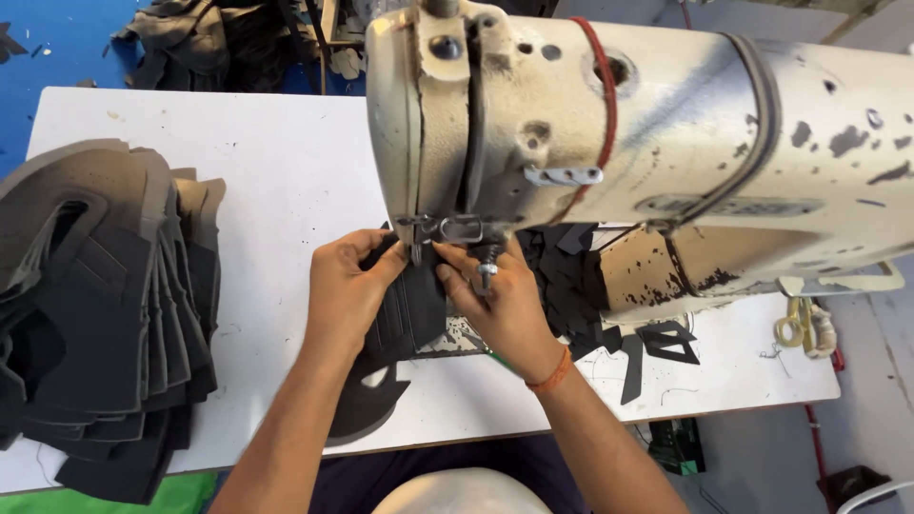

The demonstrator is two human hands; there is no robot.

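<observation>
Both hands' fingers (395, 259) pinch the black piece (409, 309) under the sewing machine (609, 143).

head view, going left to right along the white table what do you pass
stack of dark cut pieces → left hand → dark piece under the needle → right hand → loose dark scraps → yellow-handled scissors

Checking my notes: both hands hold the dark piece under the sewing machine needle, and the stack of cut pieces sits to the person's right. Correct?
Not quite. The head view shows the stack of cut pieces on the person's left. Both hands, left hand and right hand, do hold the dark piece under the sewing machine needle.
</observation>
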